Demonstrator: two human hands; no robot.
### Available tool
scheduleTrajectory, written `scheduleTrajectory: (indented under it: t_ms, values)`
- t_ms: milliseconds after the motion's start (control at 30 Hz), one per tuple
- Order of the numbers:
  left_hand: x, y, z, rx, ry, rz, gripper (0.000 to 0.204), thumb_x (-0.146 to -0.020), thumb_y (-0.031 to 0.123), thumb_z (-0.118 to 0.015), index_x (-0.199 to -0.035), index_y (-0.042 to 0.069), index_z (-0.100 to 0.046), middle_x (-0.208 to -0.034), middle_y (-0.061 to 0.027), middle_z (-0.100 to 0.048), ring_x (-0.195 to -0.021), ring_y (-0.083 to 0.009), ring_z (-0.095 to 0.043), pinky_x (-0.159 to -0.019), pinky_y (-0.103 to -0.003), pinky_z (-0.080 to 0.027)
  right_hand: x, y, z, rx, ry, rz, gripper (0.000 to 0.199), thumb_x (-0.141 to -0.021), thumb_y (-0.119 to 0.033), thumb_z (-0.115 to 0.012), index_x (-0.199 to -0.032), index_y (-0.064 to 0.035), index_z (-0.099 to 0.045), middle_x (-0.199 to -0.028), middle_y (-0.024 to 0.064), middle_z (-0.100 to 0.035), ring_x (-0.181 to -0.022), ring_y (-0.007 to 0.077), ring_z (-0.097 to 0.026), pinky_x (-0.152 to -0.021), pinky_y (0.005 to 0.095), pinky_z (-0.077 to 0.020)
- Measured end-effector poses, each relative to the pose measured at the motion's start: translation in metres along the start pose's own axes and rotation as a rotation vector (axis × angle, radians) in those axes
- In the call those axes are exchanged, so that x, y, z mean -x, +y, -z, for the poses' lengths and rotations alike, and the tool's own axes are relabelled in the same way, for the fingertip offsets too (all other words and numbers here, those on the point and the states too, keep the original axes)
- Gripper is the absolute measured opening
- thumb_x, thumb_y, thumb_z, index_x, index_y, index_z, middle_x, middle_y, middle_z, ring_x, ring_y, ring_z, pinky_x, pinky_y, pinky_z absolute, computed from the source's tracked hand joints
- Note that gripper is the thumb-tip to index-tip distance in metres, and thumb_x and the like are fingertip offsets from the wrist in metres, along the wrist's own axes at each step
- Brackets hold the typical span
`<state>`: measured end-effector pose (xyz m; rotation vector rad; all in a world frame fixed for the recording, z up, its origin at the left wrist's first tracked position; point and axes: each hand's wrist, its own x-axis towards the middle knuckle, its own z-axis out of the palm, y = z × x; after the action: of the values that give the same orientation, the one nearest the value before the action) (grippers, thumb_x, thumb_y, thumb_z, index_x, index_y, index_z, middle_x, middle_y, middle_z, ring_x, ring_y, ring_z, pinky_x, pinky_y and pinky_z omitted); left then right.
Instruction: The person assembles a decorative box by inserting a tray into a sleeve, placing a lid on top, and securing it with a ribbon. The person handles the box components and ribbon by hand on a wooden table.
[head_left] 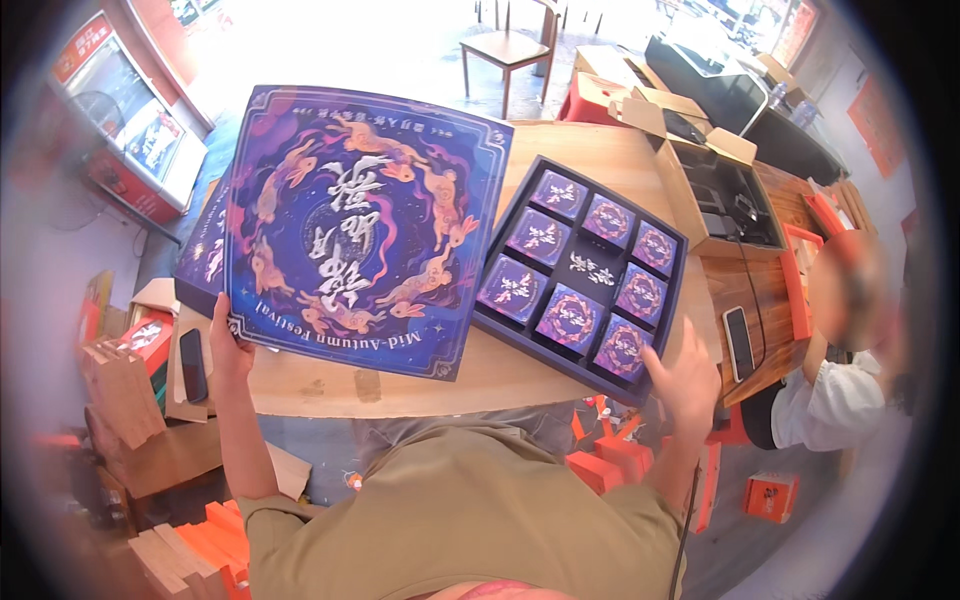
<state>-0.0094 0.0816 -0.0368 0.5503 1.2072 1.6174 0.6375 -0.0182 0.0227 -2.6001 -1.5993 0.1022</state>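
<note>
My left hand (228, 345) grips the near left corner of a large square purple box lid (360, 225) decorated with orange rabbits, holding it tilted above the wooden table (500, 375). To its right lies the open dark box base (590, 270) with several small purple square packets in its compartments. My right hand (685, 375) rests at the base's near right corner, fingers spread, touching the edge by the nearest packet (622, 347).
A black phone (193, 365) lies left of my left hand, another phone (738, 342) at the table's right. An open cardboard carton (715, 185) stands at the far right. A seated person (850, 370) is at the right. Orange boxes (770, 495) lie on the floor.
</note>
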Motion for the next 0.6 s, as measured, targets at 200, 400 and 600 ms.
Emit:
scheduleTrajectory:
  t_ms: [200, 400, 600]
  values:
    - [-0.033, 0.037, 0.002, -0.103, -0.139, -0.017, 0.032, -0.108, 0.038, -0.064, -0.116, 0.007, -0.068, -0.092, -0.0007, -0.078, -0.061, -0.0066, -0.069, -0.041, -0.02, -0.044, 0.029, 0.002, -0.047, -0.293, 0.0, 0.173, 0.067, -0.094, -0.013, -0.059, -0.158, -0.0006, -0.044, -0.128, 0.0287, -0.069, -0.115, 0.0466, -0.068, -0.098, 0.0522, -0.0538]
    - [-0.037, 0.084, -0.042, -0.291, -0.241, -0.068, 0.036, -0.108, 0.039, -0.063, -0.117, 0.004, -0.067, -0.096, -0.0042, -0.079, -0.068, -0.0086, -0.074, -0.046, -0.02, -0.052, -0.048, 0.027, -0.079, -0.545, 0.063, 0.352, 0.064, -0.101, -0.001, -0.049, -0.164, -0.0057, -0.036, -0.148, 0.0266, -0.059, -0.131, 0.0457, -0.061, -0.11, 0.0513, -0.0477]
    - [-0.063, 0.153, -0.069, -0.468, -0.406, -0.095, 0.04, -0.108, 0.037, -0.062, -0.119, 0.0, -0.069, -0.098, -0.006, -0.079, -0.076, -0.0087, -0.077, -0.06, -0.022, -0.062, -0.186, 0.038, -0.112, -0.761, 0.253, 0.351, 0.031, -0.099, -0.01, -0.07, -0.127, 0.002, -0.073, -0.103, 0.0194, -0.08, -0.092, 0.026, -0.078, -0.083, 0.036, -0.0593]
